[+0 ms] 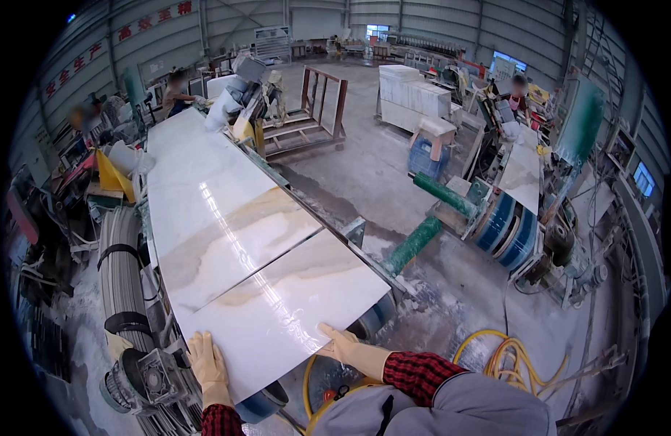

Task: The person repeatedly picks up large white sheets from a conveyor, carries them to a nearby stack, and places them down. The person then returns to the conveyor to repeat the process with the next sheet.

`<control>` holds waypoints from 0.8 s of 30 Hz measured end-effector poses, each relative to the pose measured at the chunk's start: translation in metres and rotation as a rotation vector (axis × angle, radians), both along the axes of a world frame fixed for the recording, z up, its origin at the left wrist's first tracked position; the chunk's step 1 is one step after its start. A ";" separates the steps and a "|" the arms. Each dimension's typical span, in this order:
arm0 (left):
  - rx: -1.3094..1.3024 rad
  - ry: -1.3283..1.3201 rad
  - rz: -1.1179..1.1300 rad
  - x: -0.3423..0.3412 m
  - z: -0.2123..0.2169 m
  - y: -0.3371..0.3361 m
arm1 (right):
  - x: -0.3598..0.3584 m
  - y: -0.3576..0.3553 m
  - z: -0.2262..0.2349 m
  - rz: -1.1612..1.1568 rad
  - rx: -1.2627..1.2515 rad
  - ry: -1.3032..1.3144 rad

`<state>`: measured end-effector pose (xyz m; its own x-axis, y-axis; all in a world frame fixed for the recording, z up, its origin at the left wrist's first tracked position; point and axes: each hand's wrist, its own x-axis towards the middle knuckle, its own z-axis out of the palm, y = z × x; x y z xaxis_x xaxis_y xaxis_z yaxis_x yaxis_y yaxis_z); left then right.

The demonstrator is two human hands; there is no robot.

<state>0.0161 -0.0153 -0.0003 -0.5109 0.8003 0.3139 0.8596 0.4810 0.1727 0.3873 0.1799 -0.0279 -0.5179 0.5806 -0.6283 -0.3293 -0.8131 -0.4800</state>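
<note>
A polished white stone slab [292,283] with tan and grey veining lies flat at the near end of a long machine bed. My left hand [208,367], in a cream rubber glove, rests on its near left edge with the fingers stretched out and slightly apart. At the near right edge my right hand [343,345], gloved alike, holds the rim, its thumb side on top and some fingers hidden. A dark narrow gap parts this slab from a longer veined slab [205,174] farther up the bed.
A motorised machine head [237,91] stands over the far slab. Bundled grey strips [121,269] and a motor [135,378] sit at the left. Green rollers [412,245] jut out at the right. Yellow hose [513,356] coils on the wet floor. Other people work farther off.
</note>
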 end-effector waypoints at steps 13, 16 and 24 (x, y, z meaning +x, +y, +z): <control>-0.212 0.682 -0.030 0.071 -0.001 -0.056 | 0.073 -0.038 0.002 -0.092 -0.410 0.061; -0.124 0.364 -0.086 0.076 0.007 -0.047 | 0.071 -0.043 -0.017 -0.089 -0.375 0.019; 0.032 0.151 -0.469 0.036 0.060 0.073 | 0.084 -0.052 -0.036 -0.033 -0.250 0.073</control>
<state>0.0520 0.0582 0.0598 -0.0449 0.9219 0.3849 0.9987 0.0327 0.0381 0.4708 0.1275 -0.0637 -0.5503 0.4291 -0.7163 -0.3838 -0.8918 -0.2394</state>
